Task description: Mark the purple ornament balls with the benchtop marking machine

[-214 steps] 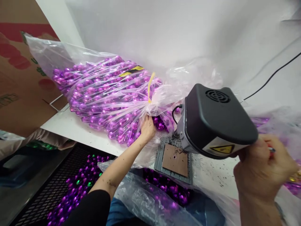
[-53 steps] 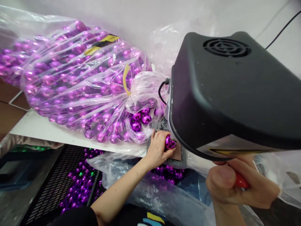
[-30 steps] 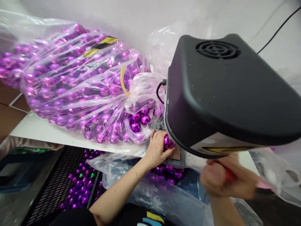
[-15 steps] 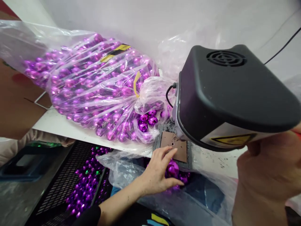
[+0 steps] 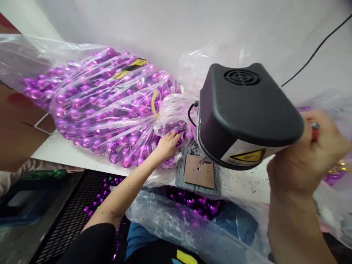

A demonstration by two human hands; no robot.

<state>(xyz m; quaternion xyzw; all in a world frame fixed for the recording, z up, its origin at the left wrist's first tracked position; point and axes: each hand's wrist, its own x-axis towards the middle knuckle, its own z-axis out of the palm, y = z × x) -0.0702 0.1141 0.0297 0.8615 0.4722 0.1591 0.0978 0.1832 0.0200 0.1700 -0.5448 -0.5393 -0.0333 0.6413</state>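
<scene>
My left hand [image 5: 168, 144] reaches to the gathered mouth of a clear plastic bag [image 5: 104, 106] full of shiny purple faceted balls. Its fingers curl onto a purple ball [image 5: 179, 140] there; the fingertips are partly hidden. My right hand [image 5: 308, 157] is closed at the right side of a black machine [image 5: 250, 102] with a round vent and a yellow warning label. A red piece with a metal end [image 5: 314, 131], seemingly a handle, shows at its fingers. Below the machine's head lies a brown plate [image 5: 198, 174] with a small hole, on a grey base [image 5: 180, 179].
More purple balls [image 5: 198, 205] lie in clear plastic over my lap. A black mesh crate [image 5: 66, 209] with purple pieces stands at lower left, beside another person's sleeve [image 5: 16, 176]. A cardboard box [image 5: 19, 124] is at far left; a cable [image 5: 316, 55] runs along the wall.
My left hand has left the balls at the plate's front edge and moved up and left to the bag's mouth. My right hand stays at the machine; the view has shifted slightly.
</scene>
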